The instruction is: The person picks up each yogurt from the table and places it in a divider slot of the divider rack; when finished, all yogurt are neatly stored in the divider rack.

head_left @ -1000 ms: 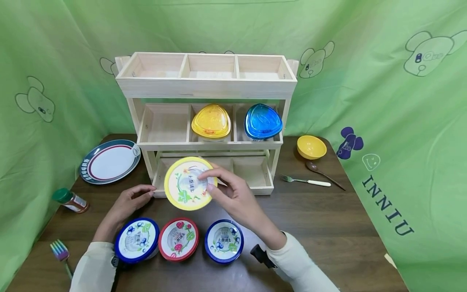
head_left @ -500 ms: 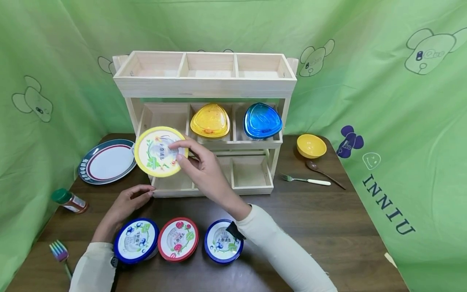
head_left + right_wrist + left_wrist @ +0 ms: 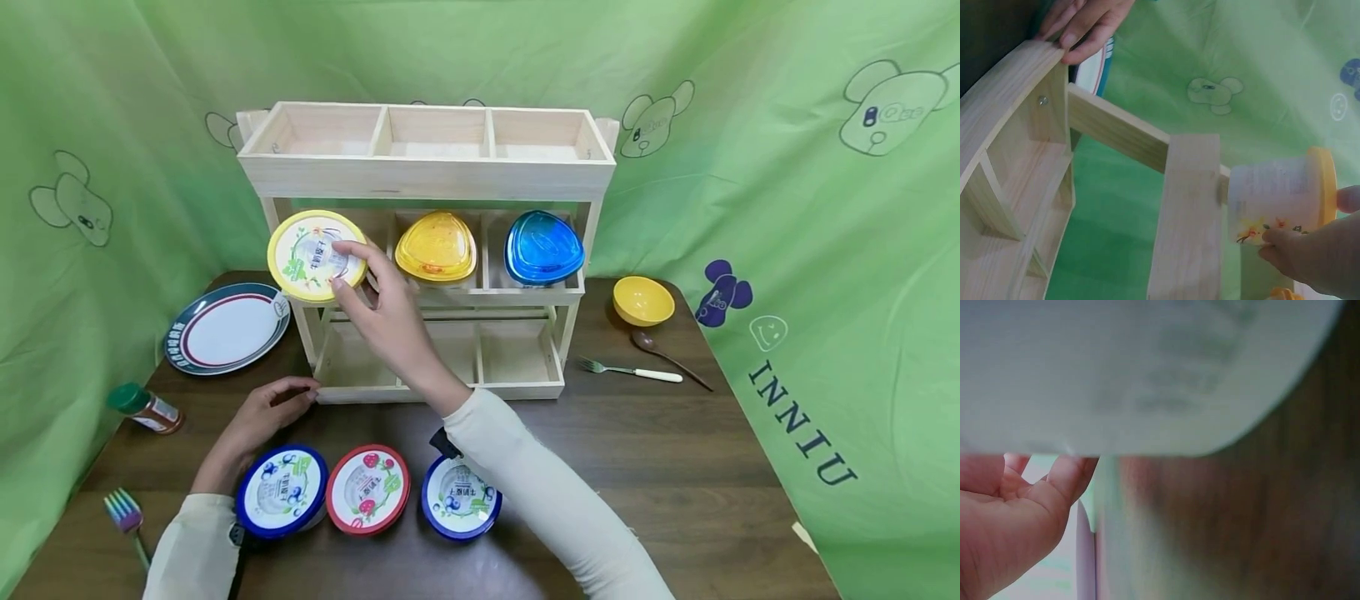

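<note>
Dark wood table [image 3: 675, 467] carries rack [image 3: 423, 179], plate [image 3: 225, 327], bowl [image 3: 642, 301], 3 tubs (front), cutlery.

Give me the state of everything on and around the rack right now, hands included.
Yellow-lidded cup: lidded, held at the middle shelf's left bay.
Right hand: grips that cup.
Left hand: fingertips at the wooden rack base.
Yellow box: lidded, middle bay.
Blue box: lidded, right bay.
Three table cups: lidded, upright.
Yellow bowl: upright.
Spice jar: capped, lying over.

Right hand [image 3: 378, 304] raised, arm stretched forward, fingers pinched in a grip; left hand [image 3: 258, 417] rests low, fingers relaxed.
</note>
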The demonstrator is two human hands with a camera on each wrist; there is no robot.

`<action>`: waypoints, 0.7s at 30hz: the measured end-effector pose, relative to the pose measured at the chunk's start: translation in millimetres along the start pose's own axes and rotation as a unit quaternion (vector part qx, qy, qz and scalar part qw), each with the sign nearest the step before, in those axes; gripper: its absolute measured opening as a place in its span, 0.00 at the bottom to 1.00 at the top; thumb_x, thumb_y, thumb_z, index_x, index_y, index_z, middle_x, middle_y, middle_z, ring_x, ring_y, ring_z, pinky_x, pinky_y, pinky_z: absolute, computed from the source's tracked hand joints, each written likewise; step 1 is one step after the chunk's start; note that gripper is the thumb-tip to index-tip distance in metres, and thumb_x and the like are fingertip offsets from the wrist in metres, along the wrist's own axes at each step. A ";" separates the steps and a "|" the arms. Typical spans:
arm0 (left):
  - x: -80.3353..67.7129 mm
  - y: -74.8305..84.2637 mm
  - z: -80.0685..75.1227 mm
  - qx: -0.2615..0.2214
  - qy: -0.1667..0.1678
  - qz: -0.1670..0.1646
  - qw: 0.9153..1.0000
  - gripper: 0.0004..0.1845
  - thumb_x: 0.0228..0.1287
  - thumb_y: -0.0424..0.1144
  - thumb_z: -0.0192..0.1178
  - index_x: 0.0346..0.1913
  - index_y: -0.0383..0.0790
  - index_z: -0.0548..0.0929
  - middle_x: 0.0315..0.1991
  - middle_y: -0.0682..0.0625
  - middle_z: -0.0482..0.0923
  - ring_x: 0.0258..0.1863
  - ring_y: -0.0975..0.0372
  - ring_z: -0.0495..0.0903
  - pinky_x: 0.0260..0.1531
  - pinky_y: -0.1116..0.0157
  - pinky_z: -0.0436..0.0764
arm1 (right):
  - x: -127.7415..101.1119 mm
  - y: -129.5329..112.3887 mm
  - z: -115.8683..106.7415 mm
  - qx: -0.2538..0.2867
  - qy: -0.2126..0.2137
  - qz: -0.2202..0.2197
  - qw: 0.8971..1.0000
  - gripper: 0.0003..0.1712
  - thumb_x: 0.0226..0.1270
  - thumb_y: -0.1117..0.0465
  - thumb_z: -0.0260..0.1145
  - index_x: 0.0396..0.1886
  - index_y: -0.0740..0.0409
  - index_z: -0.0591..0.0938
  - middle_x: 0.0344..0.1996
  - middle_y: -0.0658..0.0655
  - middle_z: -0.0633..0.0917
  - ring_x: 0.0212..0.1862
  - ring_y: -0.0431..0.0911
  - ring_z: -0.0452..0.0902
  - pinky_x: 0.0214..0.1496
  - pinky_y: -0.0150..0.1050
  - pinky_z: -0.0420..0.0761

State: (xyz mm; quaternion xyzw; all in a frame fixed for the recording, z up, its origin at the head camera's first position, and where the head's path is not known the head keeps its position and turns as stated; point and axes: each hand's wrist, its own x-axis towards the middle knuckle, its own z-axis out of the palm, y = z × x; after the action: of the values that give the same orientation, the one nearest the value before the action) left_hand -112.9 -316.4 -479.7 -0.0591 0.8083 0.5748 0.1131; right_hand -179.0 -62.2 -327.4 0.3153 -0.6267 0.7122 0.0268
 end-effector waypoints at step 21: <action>-2.2 5.7 0.4 0.038 0.015 -0.011 0.999 0.24 0.85 0.47 0.60 0.71 0.34 0.80 0.63 0.43 0.80 0.55 0.59 0.77 0.50 0.67 0.80 | 13.0 14.3 6.0 -0.199 0.020 0.060 0.978 0.31 0.79 0.66 0.70 0.78 0.56 0.77 0.87 0.67 0.51 0.86 0.56 0.50 0.76 0.41 0.71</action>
State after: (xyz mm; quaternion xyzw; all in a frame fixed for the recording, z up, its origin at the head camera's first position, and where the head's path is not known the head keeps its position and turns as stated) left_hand -112.0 -314.3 -474.1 -0.0723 0.8306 0.5411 0.1100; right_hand -193.1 -75.4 -333.5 0.2512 -0.7726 0.5801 0.0589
